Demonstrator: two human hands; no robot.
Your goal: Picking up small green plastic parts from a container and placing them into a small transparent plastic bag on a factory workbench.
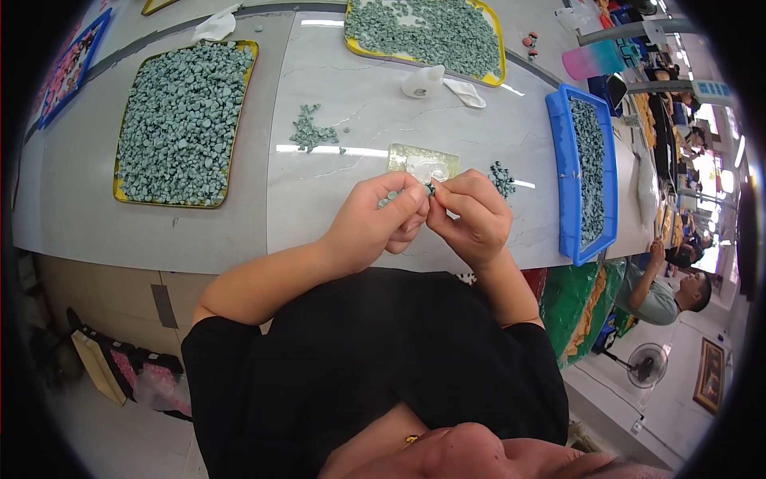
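Observation:
My left hand (373, 215) is closed around several small grey-green pieces (388, 198), which show between its curled fingers and thumb. Its fingertips meet those of my right hand (479, 217) in front of my chest. Between them a small dark-green piece (431, 189) is pinched, with the right thumb and forefinger on it. Just beyond the fingers lies a yellowish-green square pad (400, 154) with a whitish, shiny patch (427, 168) on it. A small heap of darker green pieces (501, 179) sits right of my right hand. Farther left is a loose scatter of grey-green pieces (309, 129).
A yellow-rimmed tray (120, 190) full of grey-green pieces stands left, another yellow-rimmed tray (498, 78) at the far side. A blue tray (568, 180) of similar pieces is at the right edge. A white container (423, 81) lies beyond the pad. Another person (666, 295) is at right.

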